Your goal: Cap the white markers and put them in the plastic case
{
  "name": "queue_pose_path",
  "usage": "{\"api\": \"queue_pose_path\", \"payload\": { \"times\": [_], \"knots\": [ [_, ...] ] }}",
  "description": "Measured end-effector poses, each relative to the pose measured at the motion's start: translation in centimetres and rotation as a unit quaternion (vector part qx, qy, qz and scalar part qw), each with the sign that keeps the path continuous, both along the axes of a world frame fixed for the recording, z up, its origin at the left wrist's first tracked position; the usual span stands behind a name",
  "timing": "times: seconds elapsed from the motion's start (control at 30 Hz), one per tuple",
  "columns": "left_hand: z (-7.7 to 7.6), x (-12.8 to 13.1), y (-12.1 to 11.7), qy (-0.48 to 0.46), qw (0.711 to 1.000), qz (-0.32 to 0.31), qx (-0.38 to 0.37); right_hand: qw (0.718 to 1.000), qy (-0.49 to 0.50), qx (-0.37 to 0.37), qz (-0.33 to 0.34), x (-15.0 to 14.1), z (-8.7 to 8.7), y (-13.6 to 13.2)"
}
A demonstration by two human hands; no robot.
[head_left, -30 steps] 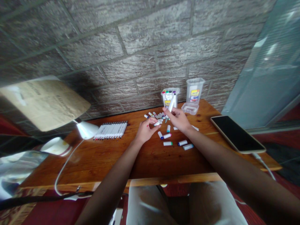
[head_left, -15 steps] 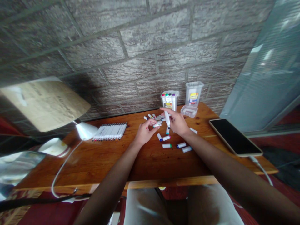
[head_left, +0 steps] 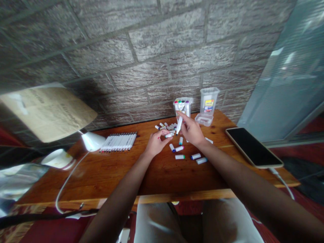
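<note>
My left hand pinches a small white marker cap between thumb and fingers. Just to its right, my right hand is closed around a white marker, tilted with its dark tip down toward the left hand. Marker and cap are apart. Below the hands lie several loose white caps with coloured ends, among them a green-ended cap and a blue-ended cap. More caps lie behind my left fingers, partly hidden. Behind my right hand stands a clear case with several upright markers.
An open clear plastic box stands at the back right. A phone with a cable lies at the right. Left are a row of markers, a lamp and a paper cup. A stone-patterned wall bounds the wooden table.
My right hand has tilted the marker, so its tip has swung left and up toward the cap in my left hand. The left hand has hardly moved.
</note>
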State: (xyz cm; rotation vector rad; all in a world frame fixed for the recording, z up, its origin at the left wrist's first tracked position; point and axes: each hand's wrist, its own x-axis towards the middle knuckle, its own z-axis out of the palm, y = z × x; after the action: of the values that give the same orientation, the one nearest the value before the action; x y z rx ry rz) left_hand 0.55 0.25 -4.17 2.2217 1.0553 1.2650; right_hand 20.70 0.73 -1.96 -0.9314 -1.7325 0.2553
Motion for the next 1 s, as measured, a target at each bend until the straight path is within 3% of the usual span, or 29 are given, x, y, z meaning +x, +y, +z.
{"api": "queue_pose_path", "payload": {
  "times": [0.67, 0.83, 1.0],
  "knots": [
    [-0.45, -0.28, 0.39, 0.005, 1.0, -0.001, 0.015, 0.996, 0.061, 0.018, -0.056, -0.33, -0.03, 0.14],
    [-0.41, -0.21, 0.35, 0.0, 1.0, 0.001, 0.01, 0.998, 0.048, 0.031, -0.034, -0.35, -0.35, 0.37],
    [-0.45, -0.25, 0.33, -0.002, 1.0, 0.002, 0.009, 0.997, 0.074, -0.024, 0.004, -0.4, -0.51, 0.37]
  ]
}}
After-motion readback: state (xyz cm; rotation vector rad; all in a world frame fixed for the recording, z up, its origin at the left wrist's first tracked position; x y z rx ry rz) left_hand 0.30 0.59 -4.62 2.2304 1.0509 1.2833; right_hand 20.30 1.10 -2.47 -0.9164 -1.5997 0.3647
